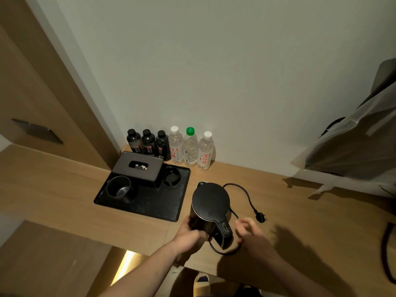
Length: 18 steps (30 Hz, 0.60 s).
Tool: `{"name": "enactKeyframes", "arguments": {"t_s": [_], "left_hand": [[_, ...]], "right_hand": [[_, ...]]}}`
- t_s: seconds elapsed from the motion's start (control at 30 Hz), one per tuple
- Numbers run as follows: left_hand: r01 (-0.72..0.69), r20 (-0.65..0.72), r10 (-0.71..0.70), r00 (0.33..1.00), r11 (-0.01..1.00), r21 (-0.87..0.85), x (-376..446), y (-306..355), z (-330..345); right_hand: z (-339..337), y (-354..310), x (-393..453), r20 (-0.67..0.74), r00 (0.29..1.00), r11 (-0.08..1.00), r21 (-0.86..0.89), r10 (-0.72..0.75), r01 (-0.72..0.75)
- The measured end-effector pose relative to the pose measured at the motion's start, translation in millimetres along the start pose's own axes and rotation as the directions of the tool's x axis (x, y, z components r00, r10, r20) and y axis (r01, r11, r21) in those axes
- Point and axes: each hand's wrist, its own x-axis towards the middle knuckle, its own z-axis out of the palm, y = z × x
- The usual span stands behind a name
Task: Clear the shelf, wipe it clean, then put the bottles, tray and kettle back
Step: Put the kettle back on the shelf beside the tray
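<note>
A black electric kettle stands on the wooden shelf, right of a black tray. My left hand grips the kettle's lower left side. My right hand hovers just right of the kettle's handle, fingers curled and blurred, holding nothing that I can make out. The kettle's black cord loops behind it and ends in a plug lying on the shelf. Against the wall stand three dark bottles and three clear water bottles in one row.
On the tray sit a black tissue box, a black cup and a small round dish. A pale bag hangs over the shelf's right end. A wooden panel rises on the left.
</note>
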Motion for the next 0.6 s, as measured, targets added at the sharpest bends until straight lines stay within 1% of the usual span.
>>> {"name": "enactKeyframes", "arguments": {"t_s": [0.03, 0.1, 0.2, 0.33, 0.4, 0.5, 0.6], "left_hand": [[0.011, -0.012, -0.011, 1.000, 0.999, -0.038, 1, 0, 1], [0.028, -0.024, -0.031, 0.999, 0.996, -0.090, 5, 1, 5], [0.036, -0.035, -0.039, 0.999, 0.995, -0.091, 10, 3, 12], [0.042, -0.068, -0.050, 0.996, 0.992, -0.115, 16, 2, 19], [0.044, -0.090, -0.058, 0.994, 0.988, -0.148, 20, 1, 23], [0.033, -0.113, -0.055, 0.992, 0.981, -0.189, 23, 3, 27], [0.029, -0.109, -0.050, 0.993, 0.981, -0.189, 25, 11, 29]], "right_hand": [[-6, 12, 11, -0.046, 0.998, 0.999, -0.039, 0.034, -0.036], [-12, 33, 36, -0.105, 0.991, 0.979, -0.177, 0.081, -0.098], [-12, 46, 67, -0.155, 0.981, 0.947, -0.281, 0.117, -0.157], [3, 44, 89, -0.117, 0.984, 0.942, -0.294, 0.134, -0.163], [15, 44, 93, -0.108, 0.986, 0.929, -0.335, 0.125, -0.155], [25, 51, 100, -0.144, 0.983, 0.939, -0.306, 0.118, -0.157], [19, 52, 102, -0.153, 0.976, 0.929, -0.313, 0.156, -0.197]]}}
